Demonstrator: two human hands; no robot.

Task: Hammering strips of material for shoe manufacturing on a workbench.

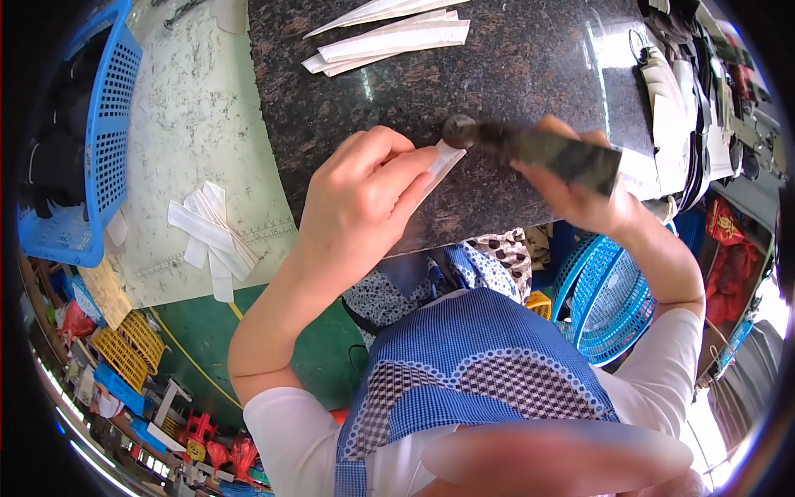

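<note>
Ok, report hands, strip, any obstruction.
Left hand pinching white strip over dark slab. Right hand gripping hammer, head near strip's tip. Loose strips farther off, not in the way.

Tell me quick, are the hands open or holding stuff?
Left hand: closed, holding a white strip.
Right hand: closed around a dark, blurred hammer-like tool.

Across the lower middle of the frame I see a blue apron (497, 331) in a fine check, worn over a plain white top. Two curved panels (530, 383) of dark-and-white check sit on it, each edged by a pale scalloped trim (513, 354) dotted with little rings. The white sleeves, the left (286, 431) at lower left and the right (662, 364) at lower right, are short; the left hand (360, 195) and right hand (577, 205) are bare.
</note>
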